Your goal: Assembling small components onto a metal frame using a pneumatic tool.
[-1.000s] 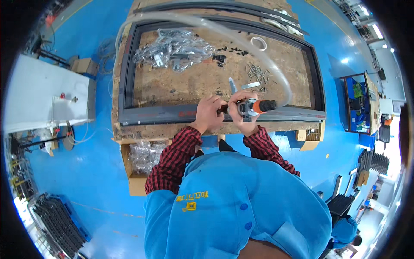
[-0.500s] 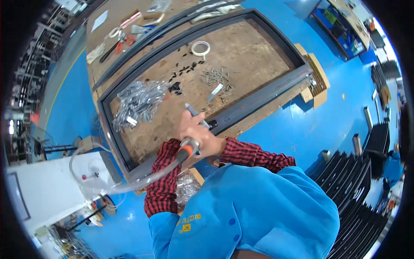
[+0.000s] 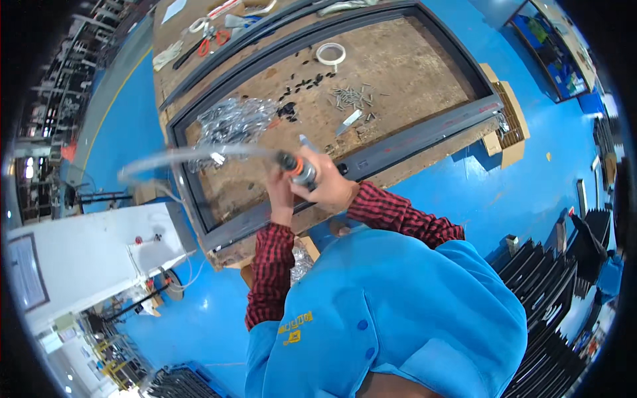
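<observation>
My right hand (image 3: 334,184) is closed around an air tool (image 3: 304,174) with a metal body and an orange ring, above the near side of a dark grey rectangular frame (image 3: 391,140). A clear hose (image 3: 199,154), blurred by motion, runs from the tool to the left. Right beside the tool is my left hand (image 3: 281,194), its fingers curled and partly hidden; what they hold cannot be made out. A slim pale-tipped object (image 3: 306,141) sticks out beyond my right fingers.
Inside the frame lie plastic bags of parts (image 3: 235,123), small black pieces (image 3: 286,111), a heap of screws (image 3: 352,98) and a roll of white tape (image 3: 330,54). Orange-handled scissors (image 3: 204,46) lie at the far left. An open cardboard box (image 3: 512,126) sits at the table's right end.
The air tool has swung up and away from me, and its hose now stretches left over the frame. My left forearm has come out from under the hose. The whole view has shifted slightly.
</observation>
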{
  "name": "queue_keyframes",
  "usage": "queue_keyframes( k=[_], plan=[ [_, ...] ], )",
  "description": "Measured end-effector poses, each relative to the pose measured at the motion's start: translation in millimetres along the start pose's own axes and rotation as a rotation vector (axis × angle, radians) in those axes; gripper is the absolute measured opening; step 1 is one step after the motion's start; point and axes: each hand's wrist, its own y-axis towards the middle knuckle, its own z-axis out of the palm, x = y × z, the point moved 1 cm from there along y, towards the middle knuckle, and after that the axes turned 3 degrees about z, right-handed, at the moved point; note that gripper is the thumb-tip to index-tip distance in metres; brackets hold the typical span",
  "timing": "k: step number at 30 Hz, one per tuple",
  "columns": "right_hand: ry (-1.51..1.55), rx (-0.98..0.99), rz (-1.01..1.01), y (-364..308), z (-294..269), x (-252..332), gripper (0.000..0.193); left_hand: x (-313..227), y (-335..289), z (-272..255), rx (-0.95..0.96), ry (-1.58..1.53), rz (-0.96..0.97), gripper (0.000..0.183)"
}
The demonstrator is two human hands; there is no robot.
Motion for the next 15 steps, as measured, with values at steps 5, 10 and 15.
queue_keyframes(
  k=[5, 10, 15],
  plan=[
    [-0.103, -0.012, 0.033, -4, 15, -9, 0.041, -70, -19, 34, -0.057, 0.840, 0.011, 0.018],
    [-0.254, 0.047, -0.080, -1, 14, 2, 0.041, -118, -5, 89, 0.238, 1.354, 0.480, 0.017],
    [-0.242, -0.019, -0.099, 0, 33, -8, 0.042, -118, 2, 76, 0.258, 1.638, 0.591, 0.022]
  ],
)
